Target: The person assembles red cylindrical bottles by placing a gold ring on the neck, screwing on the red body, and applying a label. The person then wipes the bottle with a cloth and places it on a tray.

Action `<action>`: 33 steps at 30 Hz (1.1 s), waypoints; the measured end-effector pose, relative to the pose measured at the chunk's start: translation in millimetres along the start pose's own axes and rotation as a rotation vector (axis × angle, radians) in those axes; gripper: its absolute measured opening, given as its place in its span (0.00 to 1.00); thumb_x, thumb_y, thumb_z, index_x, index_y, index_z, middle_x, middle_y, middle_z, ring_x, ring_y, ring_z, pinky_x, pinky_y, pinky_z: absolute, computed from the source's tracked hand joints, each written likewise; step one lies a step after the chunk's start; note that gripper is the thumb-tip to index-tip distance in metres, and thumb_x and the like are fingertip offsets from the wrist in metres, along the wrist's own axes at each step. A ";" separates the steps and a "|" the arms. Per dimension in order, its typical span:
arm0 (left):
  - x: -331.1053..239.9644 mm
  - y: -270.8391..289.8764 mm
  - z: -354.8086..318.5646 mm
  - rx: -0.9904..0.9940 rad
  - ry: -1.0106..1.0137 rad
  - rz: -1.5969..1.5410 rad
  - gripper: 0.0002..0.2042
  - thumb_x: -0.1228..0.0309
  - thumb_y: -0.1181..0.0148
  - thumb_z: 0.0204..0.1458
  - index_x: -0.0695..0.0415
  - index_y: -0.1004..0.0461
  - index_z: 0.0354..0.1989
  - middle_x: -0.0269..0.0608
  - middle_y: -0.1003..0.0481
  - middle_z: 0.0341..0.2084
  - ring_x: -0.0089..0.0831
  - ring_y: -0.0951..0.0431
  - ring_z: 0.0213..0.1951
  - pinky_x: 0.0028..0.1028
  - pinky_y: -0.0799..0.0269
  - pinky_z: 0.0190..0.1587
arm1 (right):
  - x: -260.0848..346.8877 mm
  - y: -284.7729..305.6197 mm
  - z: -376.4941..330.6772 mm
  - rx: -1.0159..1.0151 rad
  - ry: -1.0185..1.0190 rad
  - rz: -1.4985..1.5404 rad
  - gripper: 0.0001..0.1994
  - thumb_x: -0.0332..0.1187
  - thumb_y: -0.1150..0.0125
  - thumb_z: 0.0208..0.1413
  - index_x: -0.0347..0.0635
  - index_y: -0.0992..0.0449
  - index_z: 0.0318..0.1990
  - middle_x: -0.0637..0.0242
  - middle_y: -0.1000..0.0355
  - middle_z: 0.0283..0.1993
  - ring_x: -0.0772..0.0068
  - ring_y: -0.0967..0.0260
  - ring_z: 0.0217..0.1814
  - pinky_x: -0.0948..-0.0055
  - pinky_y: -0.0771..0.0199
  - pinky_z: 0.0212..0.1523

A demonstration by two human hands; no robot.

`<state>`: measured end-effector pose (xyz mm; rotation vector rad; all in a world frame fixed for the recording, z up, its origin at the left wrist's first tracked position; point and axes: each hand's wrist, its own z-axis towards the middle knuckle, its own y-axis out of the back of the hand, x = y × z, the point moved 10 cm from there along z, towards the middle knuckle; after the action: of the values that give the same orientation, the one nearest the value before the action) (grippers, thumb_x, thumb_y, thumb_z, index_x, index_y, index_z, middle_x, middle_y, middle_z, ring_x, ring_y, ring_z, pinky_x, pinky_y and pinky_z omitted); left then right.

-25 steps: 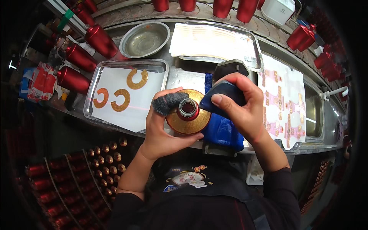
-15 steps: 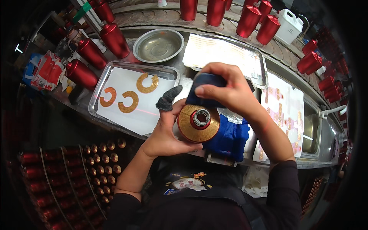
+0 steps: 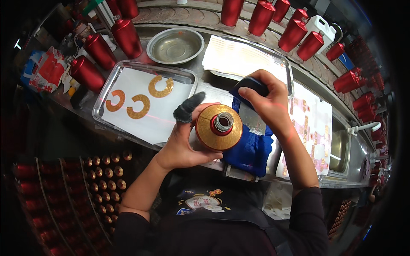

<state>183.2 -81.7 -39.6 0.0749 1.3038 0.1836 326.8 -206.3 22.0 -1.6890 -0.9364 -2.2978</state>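
Note:
My left hand [image 3: 183, 143] is wrapped round a red bottle [image 3: 223, 132], whose open threaded neck points up at me. A ring-shaped gold label [image 3: 208, 132] covers the bottle's shoulder. A dark finger cover [image 3: 188, 107] sits on one finger of that hand. Pinched between the thumb and fingers of my right hand [image 3: 271, 100] is a dark blue pad [image 3: 252, 90], apart from the bottle at its upper right. Below that pad, a blue cloth [image 3: 252, 153] lies over the bench beside a wet, shiny surface [image 3: 250, 118].
A metal tray [image 3: 100, 100] at left bears white paper with several gold C-shaped labels [image 3: 161, 86]. Behind stand a metal basin [image 3: 175, 46], a second tray with paper sheets [image 3: 239, 57] and red bottles on a slatted conveyor [image 3: 196, 17]. Labelled sheets [image 3: 309, 136] and a sink [image 3: 339, 149] are at right.
My right hand has drawn the dark blue pad away from the bottle toward the right. Bottles on the conveyor have shifted rightward. My left hand still holds the bottle.

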 end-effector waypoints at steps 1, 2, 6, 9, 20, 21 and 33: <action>-2.2 0.1 -1.4 -0.029 -0.051 0.036 0.48 0.68 0.18 0.37 0.59 0.41 0.68 0.48 0.33 0.63 0.40 0.31 0.64 0.38 0.37 0.68 | 7.7 -3.5 -4.7 0.073 0.106 0.133 0.10 0.27 0.29 0.51 0.34 0.21 0.39 0.69 0.23 0.35 0.81 0.27 0.37 0.79 0.27 0.39; -5.6 -0.8 -3.5 -0.061 -0.112 0.098 0.47 0.68 0.18 0.37 0.58 0.39 0.68 0.48 0.33 0.63 0.41 0.31 0.64 0.38 0.36 0.67 | 14.1 -1.0 -11.4 0.096 0.198 0.282 0.10 0.27 0.29 0.51 0.35 0.21 0.40 0.69 0.23 0.35 0.81 0.27 0.37 0.80 0.27 0.39; -6.0 -6.4 -13.1 -0.220 -0.215 0.072 0.42 0.71 0.21 0.42 0.55 0.38 0.67 0.55 0.37 0.65 0.48 0.32 0.65 0.40 0.35 0.67 | 1.2 12.4 -27.6 0.003 0.204 0.087 0.10 0.22 0.30 0.51 0.35 0.21 0.42 0.69 0.23 0.37 0.82 0.27 0.39 0.80 0.27 0.42; -8.2 -14.6 -15.8 -0.293 -0.295 0.142 0.41 0.71 0.22 0.45 0.55 0.39 0.68 0.57 0.41 0.67 0.49 0.33 0.66 0.40 0.35 0.67 | 33.5 10.4 -64.4 -0.059 0.506 -0.062 0.12 0.17 0.32 0.44 0.37 0.18 0.38 0.63 0.26 0.32 0.68 0.28 0.33 0.73 0.28 0.37; 8.0 -21.1 -8.7 -0.504 -0.250 0.283 0.43 0.64 0.20 0.42 0.60 0.43 0.62 0.55 0.40 0.62 0.50 0.33 0.62 0.42 0.36 0.66 | 74.8 -22.9 -124.2 -0.139 0.834 -0.333 0.18 0.19 0.31 0.34 0.42 0.17 0.38 0.65 0.28 0.31 0.59 0.28 0.33 0.67 0.29 0.33; 18.9 -19.9 -5.4 -0.467 -0.171 0.173 0.45 0.63 0.19 0.41 0.60 0.44 0.64 0.54 0.40 0.61 0.49 0.33 0.62 0.42 0.36 0.66 | 78.0 -27.0 -125.6 -0.060 0.886 -0.236 0.17 0.19 0.31 0.35 0.42 0.17 0.39 0.65 0.28 0.32 0.58 0.28 0.33 0.67 0.28 0.34; -48.2 0.3 26.9 -0.364 -0.181 0.271 0.49 0.65 0.18 0.38 0.57 0.44 0.67 0.51 0.32 0.59 0.42 0.27 0.59 0.39 0.30 0.61 | -25.9 33.2 -125.0 -0.014 -0.142 0.456 0.13 0.25 0.32 0.50 0.35 0.22 0.45 0.70 0.24 0.40 0.82 0.29 0.43 0.79 0.31 0.46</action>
<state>196.9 -88.6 13.4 -0.0424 1.0595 0.6282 249.6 -308.2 -10.1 -1.8573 -0.4860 -1.9107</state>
